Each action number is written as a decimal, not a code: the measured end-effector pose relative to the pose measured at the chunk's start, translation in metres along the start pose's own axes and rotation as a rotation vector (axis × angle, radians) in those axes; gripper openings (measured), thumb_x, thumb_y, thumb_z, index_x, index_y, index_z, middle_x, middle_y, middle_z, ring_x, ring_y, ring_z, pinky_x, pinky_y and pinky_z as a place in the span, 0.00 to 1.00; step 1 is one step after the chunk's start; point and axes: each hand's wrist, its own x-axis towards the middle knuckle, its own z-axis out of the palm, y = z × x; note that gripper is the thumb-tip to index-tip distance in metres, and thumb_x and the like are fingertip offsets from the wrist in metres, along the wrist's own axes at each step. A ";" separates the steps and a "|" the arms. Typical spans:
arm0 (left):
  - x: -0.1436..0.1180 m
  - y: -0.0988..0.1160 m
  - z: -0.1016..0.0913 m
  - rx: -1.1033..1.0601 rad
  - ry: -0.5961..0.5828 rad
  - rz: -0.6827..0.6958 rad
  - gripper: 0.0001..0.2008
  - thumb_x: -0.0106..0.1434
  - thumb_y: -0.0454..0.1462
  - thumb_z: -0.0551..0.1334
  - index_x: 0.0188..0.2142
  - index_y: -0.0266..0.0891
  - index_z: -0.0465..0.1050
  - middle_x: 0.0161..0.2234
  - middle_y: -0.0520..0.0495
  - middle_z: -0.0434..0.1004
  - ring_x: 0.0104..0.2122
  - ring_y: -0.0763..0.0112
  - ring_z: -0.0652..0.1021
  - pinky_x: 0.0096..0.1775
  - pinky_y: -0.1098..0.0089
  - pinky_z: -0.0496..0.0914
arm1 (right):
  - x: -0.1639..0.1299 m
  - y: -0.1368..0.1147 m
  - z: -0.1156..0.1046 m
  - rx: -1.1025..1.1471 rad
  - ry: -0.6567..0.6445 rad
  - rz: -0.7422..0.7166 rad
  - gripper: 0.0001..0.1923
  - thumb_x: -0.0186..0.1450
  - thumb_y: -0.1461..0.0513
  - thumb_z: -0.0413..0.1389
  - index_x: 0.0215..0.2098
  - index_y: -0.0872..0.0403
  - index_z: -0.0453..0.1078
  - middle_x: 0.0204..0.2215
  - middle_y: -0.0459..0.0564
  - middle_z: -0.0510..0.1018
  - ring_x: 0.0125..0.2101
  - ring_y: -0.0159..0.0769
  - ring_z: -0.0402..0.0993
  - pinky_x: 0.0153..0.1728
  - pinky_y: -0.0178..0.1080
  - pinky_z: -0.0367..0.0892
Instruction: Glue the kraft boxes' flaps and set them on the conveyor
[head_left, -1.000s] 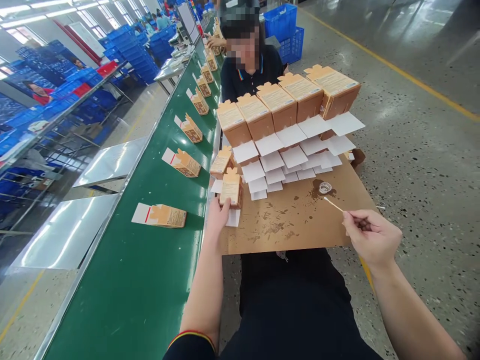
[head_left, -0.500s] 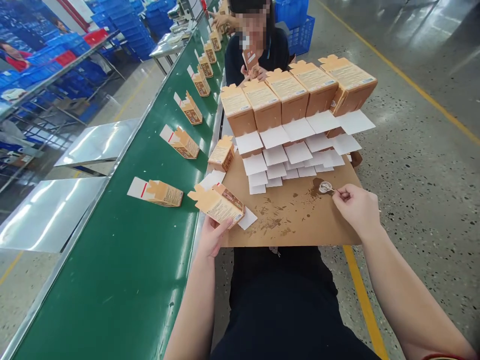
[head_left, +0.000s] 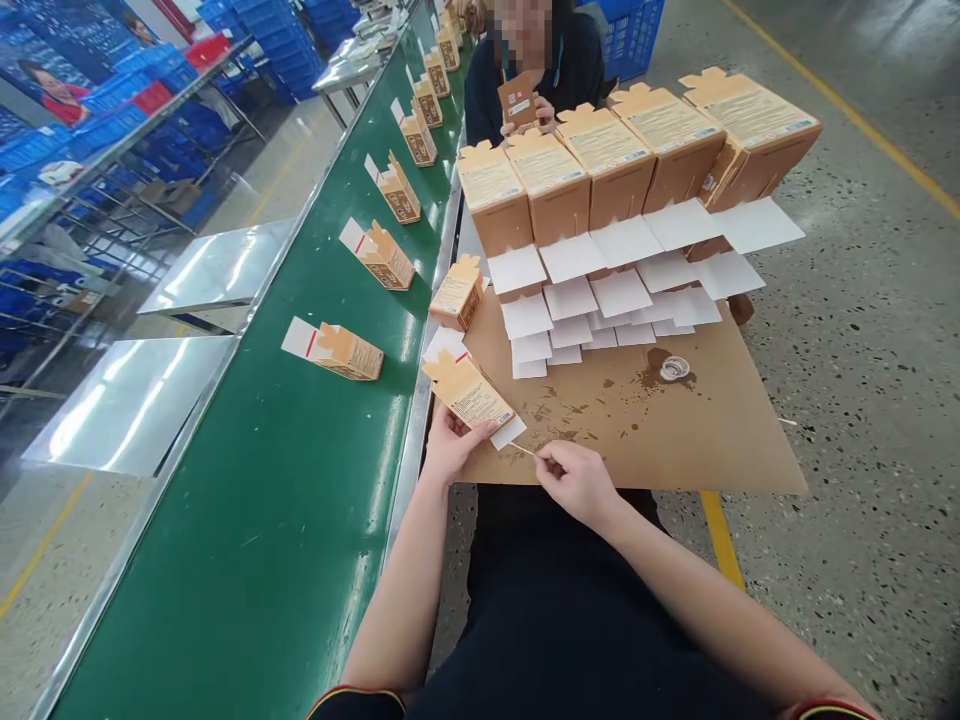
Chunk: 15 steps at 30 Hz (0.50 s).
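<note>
My left hand (head_left: 448,448) holds a small tan carton (head_left: 471,394) tilted on its side at the near left corner of a stained cardboard sheet (head_left: 712,430). The carton's white flap points down toward my right hand (head_left: 577,482), which pinches a thin swab stick (head_left: 527,450). The stick's tip touches the white flap. A small clear glue dish (head_left: 674,368) sits on the sheet, in a dark stain.
Several open cartons (head_left: 615,160) with white flaps stand in rows at the back of the sheet. A green conveyor belt (head_left: 300,500) on the left carries more cartons (head_left: 341,350). A person (head_left: 551,60) opposite holds a carton. Blue crates stand beyond.
My right hand moved from the glue dish down and left to the carton's flap. My left hand lifted the carton off the sheet and turned it on its side.
</note>
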 end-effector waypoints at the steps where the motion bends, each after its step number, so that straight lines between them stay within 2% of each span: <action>1: -0.001 0.000 0.001 0.003 0.002 0.004 0.38 0.45 0.48 0.87 0.52 0.41 0.76 0.56 0.34 0.87 0.57 0.44 0.87 0.62 0.42 0.79 | 0.000 0.001 0.006 -0.012 -0.015 -0.010 0.13 0.72 0.65 0.57 0.29 0.49 0.70 0.23 0.43 0.76 0.23 0.31 0.72 0.29 0.34 0.69; 4: -0.002 -0.001 0.003 0.011 0.007 0.016 0.38 0.46 0.47 0.87 0.52 0.42 0.76 0.55 0.35 0.88 0.56 0.45 0.87 0.61 0.43 0.80 | 0.001 0.008 0.011 -0.046 -0.055 -0.033 0.14 0.72 0.66 0.56 0.28 0.49 0.67 0.23 0.43 0.74 0.23 0.32 0.70 0.29 0.34 0.67; 9: -0.002 0.000 0.006 -0.001 -0.004 0.022 0.39 0.46 0.46 0.87 0.54 0.43 0.75 0.56 0.36 0.87 0.57 0.45 0.86 0.62 0.44 0.79 | 0.003 0.017 0.002 -0.052 -0.052 -0.037 0.14 0.73 0.65 0.56 0.28 0.49 0.66 0.23 0.43 0.73 0.23 0.32 0.69 0.27 0.35 0.65; 12: -0.005 -0.001 0.007 0.018 0.003 0.038 0.39 0.47 0.46 0.87 0.55 0.44 0.75 0.57 0.36 0.86 0.59 0.44 0.86 0.63 0.43 0.78 | 0.006 0.021 -0.008 -0.050 0.012 0.008 0.14 0.73 0.64 0.56 0.28 0.48 0.68 0.23 0.44 0.76 0.24 0.34 0.72 0.29 0.35 0.68; 15: -0.010 -0.004 0.008 0.124 0.057 0.097 0.41 0.47 0.44 0.86 0.57 0.44 0.74 0.60 0.35 0.84 0.62 0.44 0.83 0.66 0.45 0.76 | 0.007 0.022 -0.023 -0.040 0.124 0.053 0.14 0.73 0.63 0.58 0.28 0.48 0.70 0.23 0.44 0.76 0.23 0.34 0.72 0.29 0.35 0.70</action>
